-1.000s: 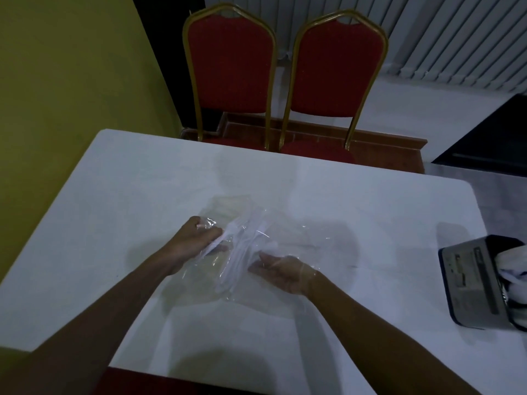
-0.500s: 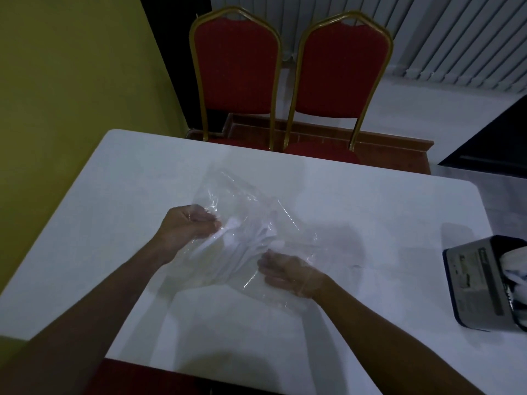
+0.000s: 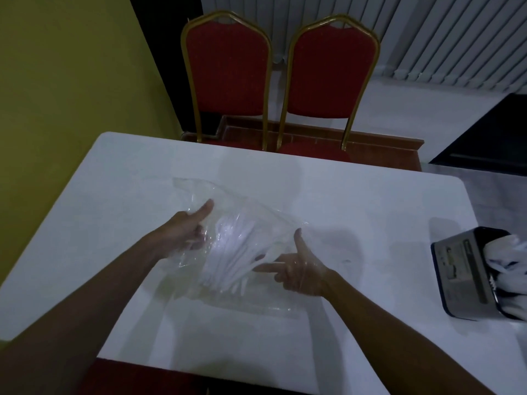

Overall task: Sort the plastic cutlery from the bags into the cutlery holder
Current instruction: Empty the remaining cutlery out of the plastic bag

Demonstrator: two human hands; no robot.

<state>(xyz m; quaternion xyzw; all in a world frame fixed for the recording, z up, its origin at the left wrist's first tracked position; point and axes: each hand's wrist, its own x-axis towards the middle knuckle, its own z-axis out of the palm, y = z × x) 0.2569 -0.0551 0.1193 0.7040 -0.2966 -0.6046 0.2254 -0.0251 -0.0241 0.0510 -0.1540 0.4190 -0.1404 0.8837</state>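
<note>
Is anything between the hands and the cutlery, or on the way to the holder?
Yes: the clear bag seems to separate the cutlery from the left hand and right hand. Nothing visible lies on the table toward the holder.

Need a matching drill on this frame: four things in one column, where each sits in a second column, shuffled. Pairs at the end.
Things:
A. clear plastic bag
B. cutlery holder
C. red chairs
D. yellow wall

Places:
1. left of the white table
2. near the table's right edge
3. over the table's middle, white cutlery inside
4. beyond the table's far edge

Pairs: A-3, B-2, C-4, D-1.
</note>
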